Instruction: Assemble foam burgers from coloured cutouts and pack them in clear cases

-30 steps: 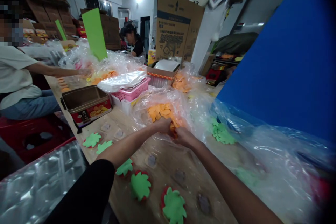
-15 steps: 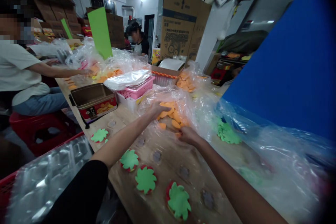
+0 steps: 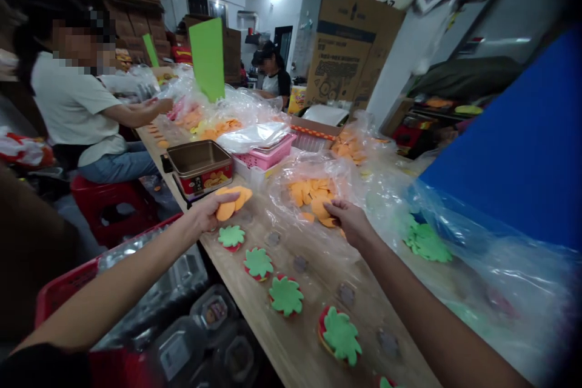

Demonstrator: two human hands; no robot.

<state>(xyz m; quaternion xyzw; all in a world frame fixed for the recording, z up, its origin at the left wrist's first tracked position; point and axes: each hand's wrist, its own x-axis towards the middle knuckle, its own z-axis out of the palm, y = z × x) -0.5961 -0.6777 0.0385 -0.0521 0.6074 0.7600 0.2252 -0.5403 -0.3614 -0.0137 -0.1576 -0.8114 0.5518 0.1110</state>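
Several flat orange oval pieces fan out from my left hand, pinched between thumb and fingers above the table's left edge. My right hand is closed on an orange piece at the mouth of a clear plastic bag. More orange pieces lie heaped inside that bag. Along the near table edge runs a row of stacks, each with a green jagged-edged piece over red and yellow layers. Small greyish clear discs lie in a second row beside them.
A brown-lined tin and a pink basket stand beyond my left hand. Loose green pieces lie at right under plastic, near a blue panel. A red crate holds clear containers. A co-worker sits at left.
My left hand has come out of the bag and moved left, carrying orange pieces. My right hand stays by the bag, now gripping a piece. The view has turned left.
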